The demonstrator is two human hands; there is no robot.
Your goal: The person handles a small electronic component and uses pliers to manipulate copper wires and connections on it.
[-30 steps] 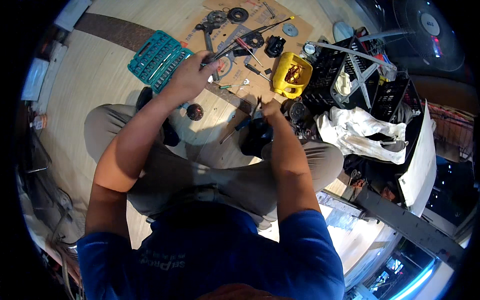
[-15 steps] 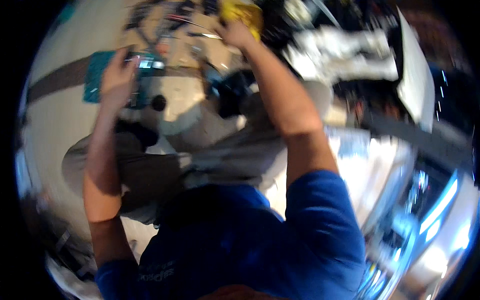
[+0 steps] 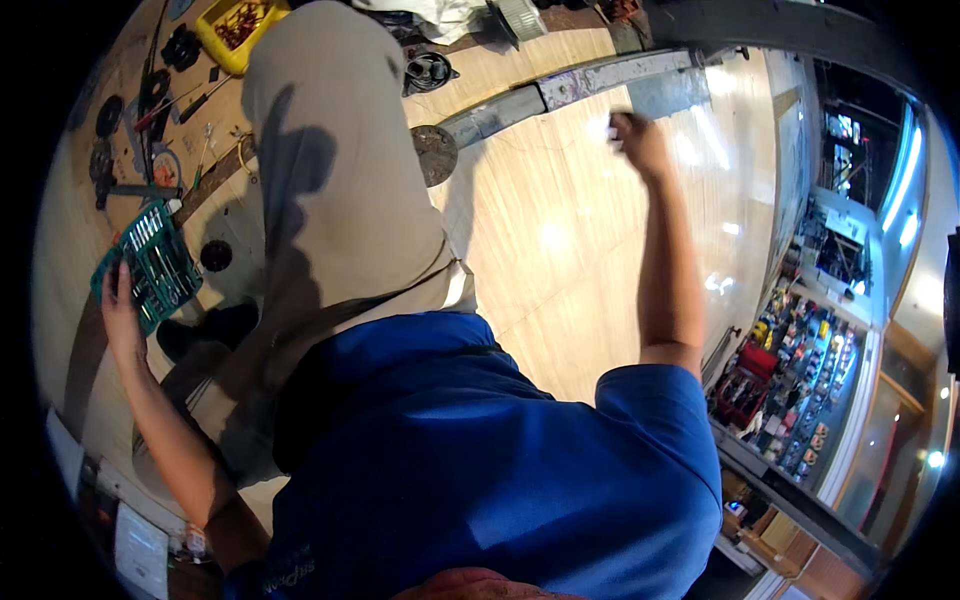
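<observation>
My left hand (image 3: 122,318) rests at the near edge of a green tool case (image 3: 165,262), fingers stretched out over its rim. Rows of shiny sockets and bits (image 3: 148,228) sit in the case. Far off to the right, my right hand (image 3: 643,148) hangs out over the pale floor with its fingers curled in. A dark shape and a bright spot show at those fingertips, too small and smeared to name.
A yellow tray (image 3: 212,38) of small reddish parts stands at upper left, near screwdrivers (image 3: 200,103) and black round parts. A round metal disc (image 3: 434,155) lies beside my knee (image 3: 330,150). A grey metal rail (image 3: 600,78) crosses beyond. Stocked shelves (image 3: 800,380) stand at right.
The view has swung to the right. My right hand has left the yellow tray and moved right over the floor. My left hand stays by the green case.
</observation>
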